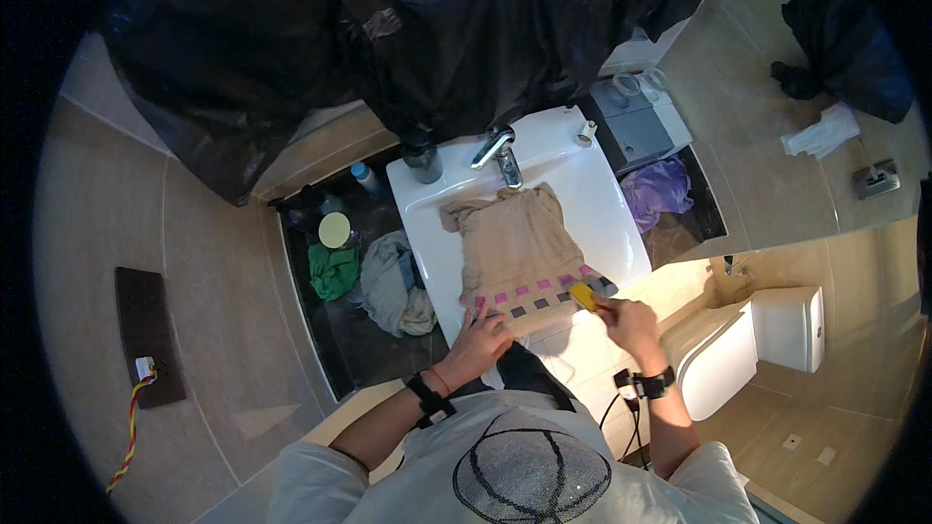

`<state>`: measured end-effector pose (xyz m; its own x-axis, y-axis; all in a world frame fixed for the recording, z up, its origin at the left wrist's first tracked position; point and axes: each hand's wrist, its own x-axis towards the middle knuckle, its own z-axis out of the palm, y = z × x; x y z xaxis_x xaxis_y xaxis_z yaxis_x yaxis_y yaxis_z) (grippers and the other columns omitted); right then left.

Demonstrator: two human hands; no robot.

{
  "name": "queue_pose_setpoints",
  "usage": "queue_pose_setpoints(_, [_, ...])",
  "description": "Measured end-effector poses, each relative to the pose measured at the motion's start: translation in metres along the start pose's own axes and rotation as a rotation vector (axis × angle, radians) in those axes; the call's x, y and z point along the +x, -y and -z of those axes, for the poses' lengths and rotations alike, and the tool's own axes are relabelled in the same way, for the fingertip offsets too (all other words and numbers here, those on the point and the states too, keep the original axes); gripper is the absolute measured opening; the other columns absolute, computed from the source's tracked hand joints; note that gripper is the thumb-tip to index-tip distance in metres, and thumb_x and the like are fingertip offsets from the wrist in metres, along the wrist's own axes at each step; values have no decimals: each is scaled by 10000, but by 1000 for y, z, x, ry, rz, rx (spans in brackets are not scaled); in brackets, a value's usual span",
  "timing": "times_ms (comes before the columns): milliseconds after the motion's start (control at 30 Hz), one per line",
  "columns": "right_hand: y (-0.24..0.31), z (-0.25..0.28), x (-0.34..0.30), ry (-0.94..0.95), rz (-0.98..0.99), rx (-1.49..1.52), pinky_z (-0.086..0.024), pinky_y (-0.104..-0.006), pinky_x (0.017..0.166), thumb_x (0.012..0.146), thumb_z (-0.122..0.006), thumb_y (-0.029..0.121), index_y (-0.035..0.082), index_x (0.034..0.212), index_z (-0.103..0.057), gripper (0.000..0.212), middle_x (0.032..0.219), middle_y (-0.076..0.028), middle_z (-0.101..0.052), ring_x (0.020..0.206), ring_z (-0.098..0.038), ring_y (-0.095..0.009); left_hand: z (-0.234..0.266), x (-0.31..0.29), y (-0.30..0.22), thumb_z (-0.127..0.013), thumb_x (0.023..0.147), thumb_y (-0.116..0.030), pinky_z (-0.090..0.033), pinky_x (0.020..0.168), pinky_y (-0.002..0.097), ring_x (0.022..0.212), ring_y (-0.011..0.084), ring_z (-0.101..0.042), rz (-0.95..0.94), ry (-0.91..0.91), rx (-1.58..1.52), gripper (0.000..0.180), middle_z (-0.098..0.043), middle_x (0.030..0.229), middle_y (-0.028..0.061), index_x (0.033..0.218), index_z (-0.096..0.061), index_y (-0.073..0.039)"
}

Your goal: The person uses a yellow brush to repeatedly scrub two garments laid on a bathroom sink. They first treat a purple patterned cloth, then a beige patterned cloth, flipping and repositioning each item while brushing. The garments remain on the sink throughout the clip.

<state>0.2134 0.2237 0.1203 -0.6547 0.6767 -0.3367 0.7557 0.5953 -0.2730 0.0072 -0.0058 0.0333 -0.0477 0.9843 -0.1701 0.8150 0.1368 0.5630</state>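
A beige towel (515,238) with rows of pink and dark squares along its near end lies spread over the white sink (607,204), draping over the front rim. At the towel's near left corner, my left hand (479,342) is closed on the edge, fingertips on the cloth. My right hand (631,325) grips a small yellow brush (582,296), its head against the patterned band near the right corner. The brush's handle is mostly hidden in my fingers. Behind the towel stands a chrome faucet (503,155).
Left of the sink, a dark counter (388,364) holds a green cloth (332,272), grey cloths (388,281) and a round-lidded jar (335,230). A dark bottle (421,163) stands on the sink. Rightward are a grey box (631,126), a purple bag (658,189) and a toilet (718,364).
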Motion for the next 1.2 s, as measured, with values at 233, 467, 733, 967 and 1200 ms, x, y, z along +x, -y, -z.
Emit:
queue_pose_setpoints(233, [33,-99,19,19,156,-88,-511,-440,555,900,-589,341,259,1062,-730,230,665,-150,-658,619,-659,-338,-25,26,22,-626,849,-485,-237,1154,467,1407,389,-284,122,-153,78,811,-358,1462,272,1353,-414,114])
queue_pose_setpoints(467, [-3,-45,33,-315,29,-78,-502,-437,498,870,-607,394,72,724,-730,374,594,-180,-630,558,-647,-348,-31,23,30,-632,830,-517,-238,1157,445,1427,356,-257,113,-129,114,852,-324,1496,246,1368,-411,106])
queue_pose_setpoints(733, [3,-61,42,-106,-84,3,-526,-441,575,826,-647,390,142,786,-736,267,700,-187,-668,672,-676,-343,-19,15,27,-640,821,-527,-244,1154,451,1427,350,-256,156,-84,130,874,-303,1508,233,1377,-399,102])
queue_pose_setpoints(967, [65,-92,19,-93,258,-74,-503,-433,549,823,-648,401,73,731,-722,348,690,-162,-673,686,-674,-349,-24,17,27,-631,833,-515,-264,1147,455,1417,367,-269,97,-109,165,858,-311,1495,248,1370,-395,111])
queue_pose_setpoints(1200, [-16,-58,58,-288,-37,-124,-495,-435,495,893,-588,379,121,729,-722,334,615,-157,-645,561,-645,-335,-20,13,24,-644,835,-479,-273,1142,455,1410,370,-284,107,-98,128,849,-324,1484,256,1379,-379,116])
